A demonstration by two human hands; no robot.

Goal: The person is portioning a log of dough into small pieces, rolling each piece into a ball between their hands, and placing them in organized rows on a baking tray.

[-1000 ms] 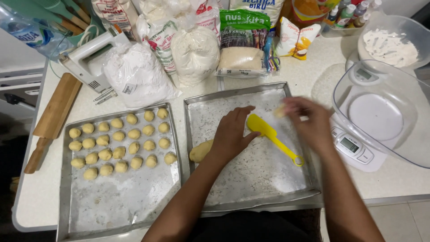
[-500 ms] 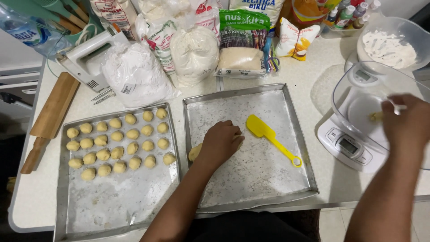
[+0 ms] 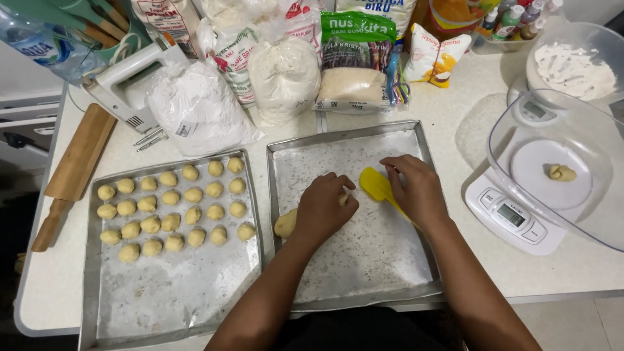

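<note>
Two hands noted: left hand (image 3: 323, 208) cupped over pale dough lump (image 3: 286, 223), right hand (image 3: 416, 190) resting loosely curled on yellow silicone spatula (image 3: 380, 188) in floured metal tray (image 3: 364, 260); portioning is in hand, I judge, and next calls for lifting the spatula.

I look down on a white countertop (image 3: 416, 110) with a rounded near-left corner; its surface is pale and lightly speckled, lit evenly from above with soft, short shadows. Along the near right edge I see a strip of light grey floor (image 3: 572, 322), seemingly tiled. To the left of the counter, the space drops into dark shadow, and at the far left I make out a white drawer front (image 3: 26, 114) with a dark handle. The far edge of the counter is crowded, so I cannot see any wall behind it. No window shows from here; the light reads as indoor and fairly bright across the whole counter.
</note>
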